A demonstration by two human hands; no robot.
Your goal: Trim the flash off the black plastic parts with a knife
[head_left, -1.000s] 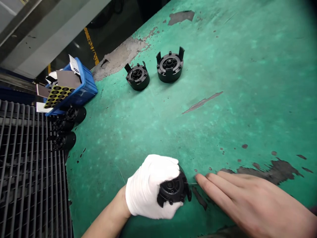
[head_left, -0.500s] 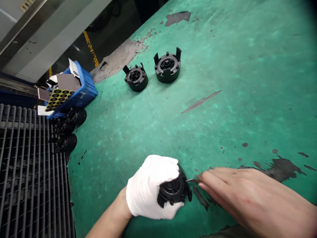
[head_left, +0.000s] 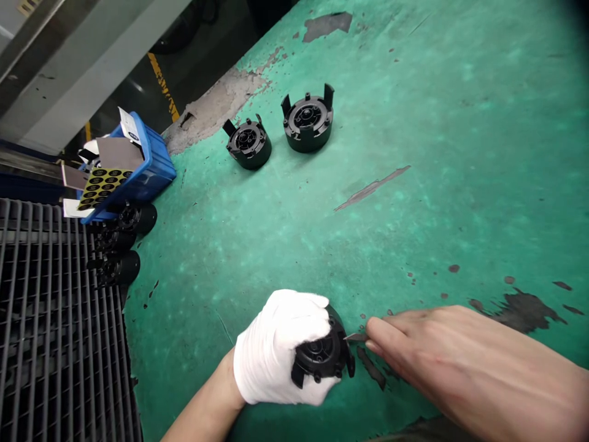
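Blade-on-rim step going on, I reckon. Gloved left hand curled round black plastic housing, right by me on green counter. Bare right hand pinching small blade, tip at housing's rim; can't tell if it bites. Next move imo wants firm left grip, light control, edge kept off glove. Counter's left edge tight: dark grating, blue bin. Two more housings well ahead. Most elbow room ahead and right.
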